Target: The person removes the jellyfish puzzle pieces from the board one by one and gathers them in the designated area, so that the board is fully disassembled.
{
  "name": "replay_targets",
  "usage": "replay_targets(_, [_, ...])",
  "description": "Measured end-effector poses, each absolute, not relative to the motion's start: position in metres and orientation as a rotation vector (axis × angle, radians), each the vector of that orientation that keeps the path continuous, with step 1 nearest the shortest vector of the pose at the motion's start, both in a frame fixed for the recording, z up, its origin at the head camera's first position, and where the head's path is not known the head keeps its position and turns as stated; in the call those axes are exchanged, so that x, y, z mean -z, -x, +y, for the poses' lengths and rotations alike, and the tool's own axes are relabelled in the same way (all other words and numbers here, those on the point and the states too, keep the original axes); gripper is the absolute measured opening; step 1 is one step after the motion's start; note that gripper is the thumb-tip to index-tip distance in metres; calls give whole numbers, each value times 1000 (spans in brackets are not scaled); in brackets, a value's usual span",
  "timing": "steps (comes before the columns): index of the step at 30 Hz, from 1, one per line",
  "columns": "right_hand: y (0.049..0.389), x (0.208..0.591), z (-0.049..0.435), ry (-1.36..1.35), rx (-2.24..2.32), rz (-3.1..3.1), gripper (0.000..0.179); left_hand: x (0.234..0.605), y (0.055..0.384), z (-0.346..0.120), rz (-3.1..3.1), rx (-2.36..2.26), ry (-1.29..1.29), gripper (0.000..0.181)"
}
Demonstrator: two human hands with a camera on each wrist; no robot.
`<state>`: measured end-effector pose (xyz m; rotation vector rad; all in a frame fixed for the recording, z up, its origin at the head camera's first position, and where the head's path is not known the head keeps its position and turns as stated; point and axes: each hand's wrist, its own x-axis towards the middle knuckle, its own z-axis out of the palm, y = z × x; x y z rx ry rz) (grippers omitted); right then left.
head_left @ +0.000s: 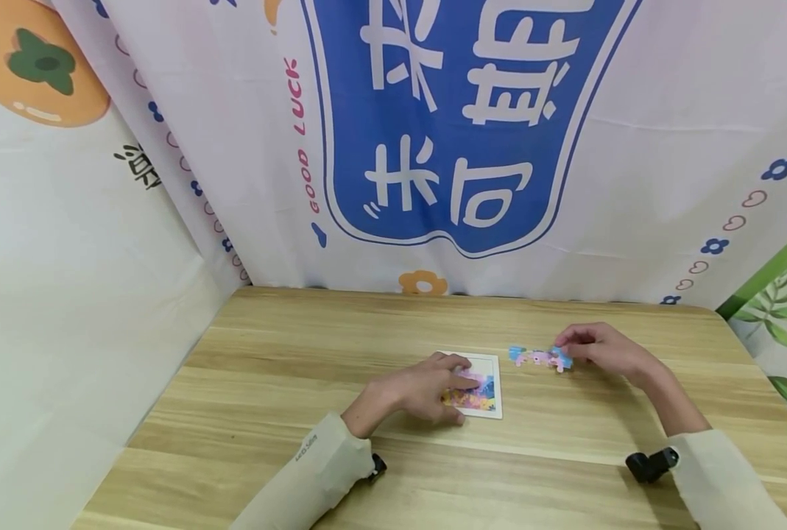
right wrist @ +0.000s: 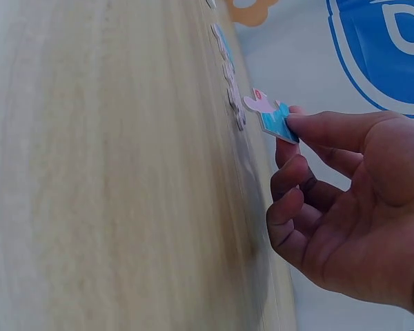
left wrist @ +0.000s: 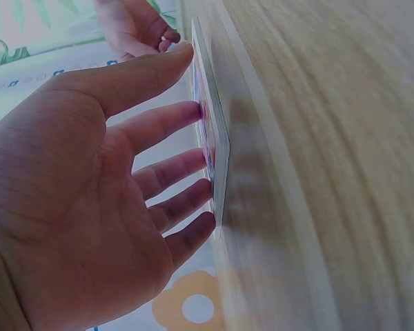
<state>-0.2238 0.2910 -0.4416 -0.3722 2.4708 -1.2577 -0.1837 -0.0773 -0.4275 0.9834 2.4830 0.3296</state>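
Observation:
A square jigsaw board (head_left: pixel 498 390) with a white border lies flat on the table, its lower part filled with a pink, blue and yellow picture. My left hand (head_left: pixel 425 390) rests on it with spread, nearly straight fingers that touch its face, as the left wrist view also shows. To the right of the board, my right hand (head_left: pixel 608 353) pinches a blue and pink puzzle piece (right wrist: pixel 274 123) between thumb and forefinger. That piece is raised off the wood and tilted. Beside it, a few pink and blue puzzle pieces (head_left: pixel 532 358) lie in a row.
The wooden table (head_left: pixel 287 368) stretches out around the board and pieces. A white printed cloth (head_left: pixel 260 243) hangs along its back edge, and a pale cloth wall (head_left: pixel 68 294) borders the left side. A black wrist device (head_left: pixel 651 465) sticks out from the right sleeve.

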Motion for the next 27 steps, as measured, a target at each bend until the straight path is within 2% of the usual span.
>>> replay_targets(15, [226,444,303,384,1131,2540,21,426,183,-77,2484,-316,-981,68])
replay_targets(27, [225,446,294,440,949,2722,15,428,183,-78,2487,-322,-983,67])
